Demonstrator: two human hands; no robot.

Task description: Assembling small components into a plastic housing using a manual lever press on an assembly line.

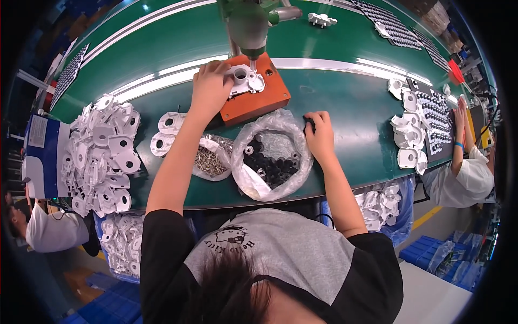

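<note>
Nearest the body, below the bench edge, lined bins of loose white parts (377, 208) stand on both sides. On the bench, a clear plastic bag (306, 162) lies open with black pieces (278, 171) inside; just left of it, a smaller bag holds metal fasteners (208, 160). A large heap of white parts (102, 137) stands farther left, evidently plenty left to handle. The right hand (321, 134) is beside the open bag's right rim, fingers curled, apparently pinching a small dark piece (310, 124) between thumb and fingers. Beyond, the left hand (212, 81) grasps the left edge of one white housing (250, 82), which lies on the orange block (243, 109) directly beneath the green machine's tool tip (253, 64); contact between tip and housing cannot be confirmed. Placement of this unit is judged done, its fastening unverified. Farther off, a single white part (322, 20) rests on the green surface; whether it is finished cannot be determined.
</note>
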